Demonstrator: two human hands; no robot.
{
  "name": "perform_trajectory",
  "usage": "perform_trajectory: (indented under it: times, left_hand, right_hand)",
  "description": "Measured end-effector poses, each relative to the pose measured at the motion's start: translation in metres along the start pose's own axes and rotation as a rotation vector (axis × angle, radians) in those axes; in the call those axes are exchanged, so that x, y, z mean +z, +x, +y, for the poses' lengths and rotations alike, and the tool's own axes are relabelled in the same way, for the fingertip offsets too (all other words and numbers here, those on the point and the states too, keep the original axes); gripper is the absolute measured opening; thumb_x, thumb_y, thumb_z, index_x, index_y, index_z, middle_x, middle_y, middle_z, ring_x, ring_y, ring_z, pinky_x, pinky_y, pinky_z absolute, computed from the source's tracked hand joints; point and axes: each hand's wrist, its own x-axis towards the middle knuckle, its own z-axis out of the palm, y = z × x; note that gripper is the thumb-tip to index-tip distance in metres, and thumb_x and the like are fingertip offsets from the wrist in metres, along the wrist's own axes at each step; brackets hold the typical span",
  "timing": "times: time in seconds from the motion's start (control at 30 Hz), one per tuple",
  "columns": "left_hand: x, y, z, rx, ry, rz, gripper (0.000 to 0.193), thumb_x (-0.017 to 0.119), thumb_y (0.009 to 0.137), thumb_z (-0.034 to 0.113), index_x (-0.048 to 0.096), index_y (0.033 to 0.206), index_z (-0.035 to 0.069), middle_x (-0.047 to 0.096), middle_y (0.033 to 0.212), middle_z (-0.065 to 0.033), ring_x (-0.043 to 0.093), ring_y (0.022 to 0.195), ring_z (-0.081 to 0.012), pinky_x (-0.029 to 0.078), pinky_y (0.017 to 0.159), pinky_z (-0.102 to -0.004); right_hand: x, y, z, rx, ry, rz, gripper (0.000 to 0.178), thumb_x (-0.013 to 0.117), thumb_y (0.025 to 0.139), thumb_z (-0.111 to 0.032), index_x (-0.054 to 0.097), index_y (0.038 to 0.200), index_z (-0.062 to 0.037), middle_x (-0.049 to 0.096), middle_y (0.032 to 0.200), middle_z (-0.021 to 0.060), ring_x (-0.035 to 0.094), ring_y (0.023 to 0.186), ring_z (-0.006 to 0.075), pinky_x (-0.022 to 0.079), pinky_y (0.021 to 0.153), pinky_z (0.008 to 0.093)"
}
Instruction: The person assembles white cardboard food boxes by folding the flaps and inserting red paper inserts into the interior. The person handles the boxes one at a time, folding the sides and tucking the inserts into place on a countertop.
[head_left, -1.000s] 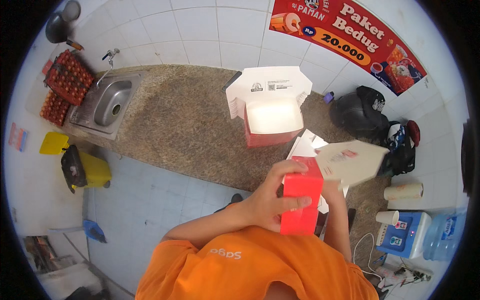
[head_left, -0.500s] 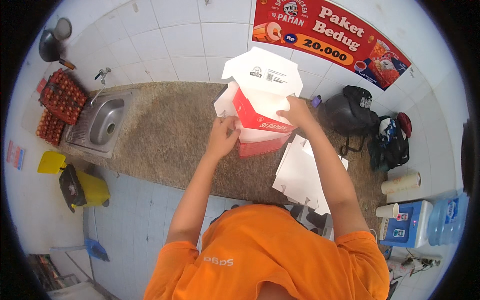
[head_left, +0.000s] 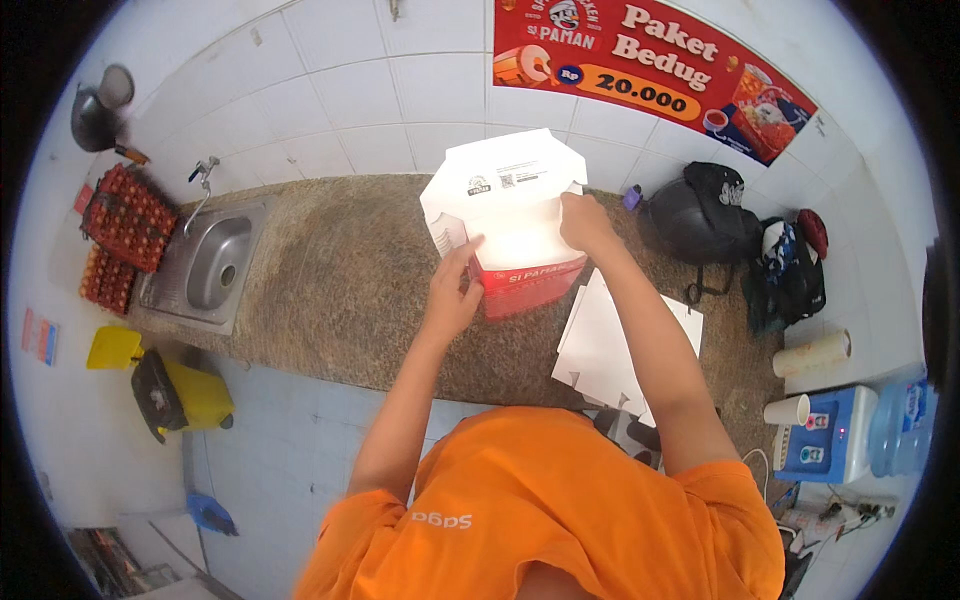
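Observation:
An unfolded-lid takeaway box of red and white cardboard sits on top of a stack of red boxes on the counter. Its white lid stands up at the back with the flaps spread, and the inside shows white. My left hand is at the box's front left corner, fingers along the left side wall and thumb near the front. My right hand grips the right side wall from above, its fingers curled and partly hidden. Flat white cardboard blanks lie under my right forearm.
A steel sink with egg trays beside it is at the left. Along the right stand a black helmet, bags, a paper roll and a water dispenser. A yellow bin stands on the floor.
The top box has come down level onto the stack from a tilted position. Its lid has shifted left and lower, and both hands have moved with the box.

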Motion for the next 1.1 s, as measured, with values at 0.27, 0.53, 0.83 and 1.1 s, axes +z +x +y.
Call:
perform_trajectory:
  times: [0.27,0.53,0.83,1.1]
  left_hand:
    - [0.012,-0.016,-0.018,-0.01,0.013,0.073,0.031,0.061,0.098,0.003,0.08,0.123,0.006,0.055,0.152,-0.0353,0.065,0.133,-0.0419,0.054,0.104,-0.0416]
    - [0.018,-0.017,0.004,-0.007,0.125,0.08,0.041,0.063,0.106,0.021,0.066,0.142,0.002,0.057,0.154,-0.0261,0.059,0.139,-0.0364,0.048,0.112,-0.043]
    - [0.032,-0.088,0.032,0.008,-0.013,-0.095,0.029,0.073,0.098,0.014,0.065,0.123,0.002,0.07,0.12,-0.0145,0.069,0.101,-0.0233,0.055,0.089,-0.0367]
    - [0.155,-0.089,0.059,0.282,0.059,-0.598,0.04,0.08,0.091,0.017,0.067,0.125,0.0,0.075,0.107,-0.0186,0.073,0.097,-0.0378,0.058,0.089,-0.0436]
  right_hand:
    - [0.005,-0.009,-0.007,0.087,0.006,0.02,0.028,0.061,0.094,-0.017,0.071,0.113,0.0011,0.076,0.113,0.0269,0.073,0.108,0.0471,0.059,0.095,0.0554]
    - [0.009,-0.03,0.004,0.148,0.271,0.079,0.054,0.064,0.1,-0.053,0.071,0.119,-0.0031,0.076,0.111,0.0249,0.074,0.106,0.044,0.058,0.095,0.0533]
    - [0.066,-0.261,0.098,0.011,-0.013,-0.652,0.113,0.097,0.069,-0.048,0.041,0.164,-0.0234,0.019,0.178,0.0183,0.014,0.162,0.0495,0.024,0.123,0.0751]
    - [0.067,-0.267,0.156,-0.074,0.52,-0.618,0.026,0.082,0.086,-0.018,0.08,0.11,-0.0089,0.053,0.154,0.0157,0.04,0.148,0.0438,0.041,0.12,0.0559]
